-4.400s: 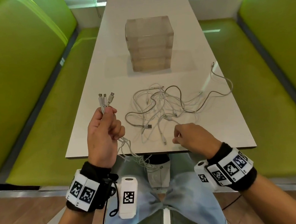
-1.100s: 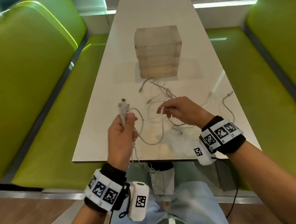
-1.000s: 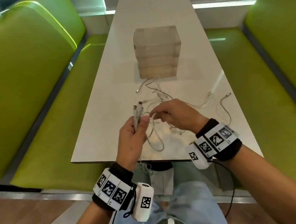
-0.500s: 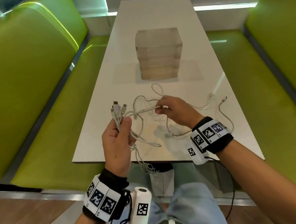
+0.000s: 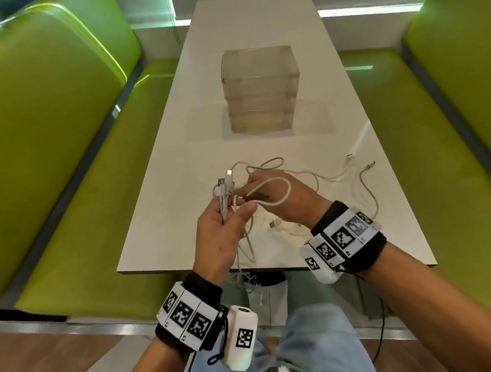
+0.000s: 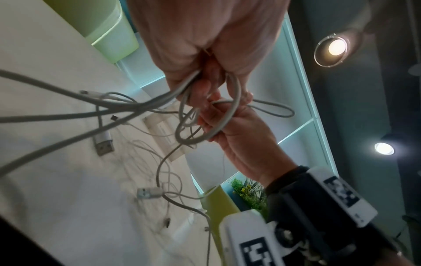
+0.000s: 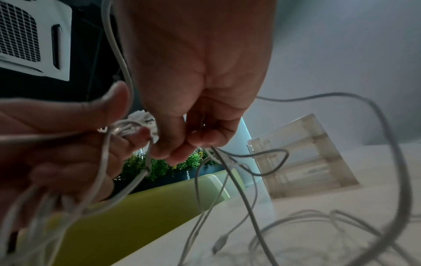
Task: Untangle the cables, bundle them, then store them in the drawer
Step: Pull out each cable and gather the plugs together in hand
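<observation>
My left hand (image 5: 232,215) grips a bunch of white cable ends, and their connectors (image 5: 225,184) stick up above the fist. Just right of it, my right hand (image 5: 246,192) pinches one strand of the same cables. A loop of cable (image 5: 282,196) lies over the back of that hand. In the left wrist view the left hand (image 6: 205,75) clamps several strands while the right hand (image 6: 218,124) holds a coil. In the right wrist view the right hand (image 7: 182,149) pinches a thin cable beside the left hand (image 7: 75,144). The clear drawer unit (image 5: 261,90) stands shut mid-table.
Loose cable tails (image 5: 366,184) trail over the white table (image 5: 167,242) to the right, and USB plugs (image 6: 103,144) lie on it. Some strands hang over the near table edge (image 5: 243,268) toward my lap. Green benches (image 5: 73,167) flank the table.
My right hand has come back to the left hand, carrying a cable loop that now lies over its back. The left hand has shifted right, still holding the connector ends.
</observation>
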Demonstrator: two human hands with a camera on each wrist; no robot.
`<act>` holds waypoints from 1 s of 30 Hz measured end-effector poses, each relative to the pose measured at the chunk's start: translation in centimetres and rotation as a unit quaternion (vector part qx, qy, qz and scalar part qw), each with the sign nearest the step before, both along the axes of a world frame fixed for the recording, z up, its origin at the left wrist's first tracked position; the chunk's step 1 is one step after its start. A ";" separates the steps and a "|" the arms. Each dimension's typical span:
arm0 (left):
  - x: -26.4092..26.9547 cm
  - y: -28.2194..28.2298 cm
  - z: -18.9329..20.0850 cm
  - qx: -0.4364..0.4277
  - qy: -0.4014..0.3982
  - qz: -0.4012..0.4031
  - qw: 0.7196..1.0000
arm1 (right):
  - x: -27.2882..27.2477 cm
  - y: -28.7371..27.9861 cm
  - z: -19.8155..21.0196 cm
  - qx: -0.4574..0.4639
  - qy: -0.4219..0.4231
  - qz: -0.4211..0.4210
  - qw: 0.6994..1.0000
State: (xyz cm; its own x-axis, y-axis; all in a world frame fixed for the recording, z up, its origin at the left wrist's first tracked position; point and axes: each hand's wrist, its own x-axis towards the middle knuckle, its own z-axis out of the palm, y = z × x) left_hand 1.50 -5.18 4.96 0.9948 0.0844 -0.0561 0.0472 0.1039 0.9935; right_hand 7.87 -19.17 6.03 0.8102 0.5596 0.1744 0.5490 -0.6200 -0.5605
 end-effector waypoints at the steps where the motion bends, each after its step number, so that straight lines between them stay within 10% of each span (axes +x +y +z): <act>1: 0.0 0.1 -0.2 0.005 -0.006 0.010 1.000 | -0.1 0.0 0.2 0.005 0.009 0.006 1.000; 13: 0.3 0.7 -0.1 -0.004 -0.028 0.013 1.000 | 0.3 -0.6 1.1 0.034 0.141 0.032 0.989; 30: -1.6 2.7 2.9 -0.070 -0.118 0.124 0.983 | 5.9 -3.9 -3.4 -0.042 0.008 -0.177 0.983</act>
State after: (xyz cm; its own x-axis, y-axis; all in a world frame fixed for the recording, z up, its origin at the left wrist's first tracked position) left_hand -0.08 -2.47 7.89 0.9313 0.3341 0.1451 -0.2265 0.2192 0.9490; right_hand 13.79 -23.10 2.65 0.9592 0.2533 0.1257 0.2816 -0.8150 -0.5063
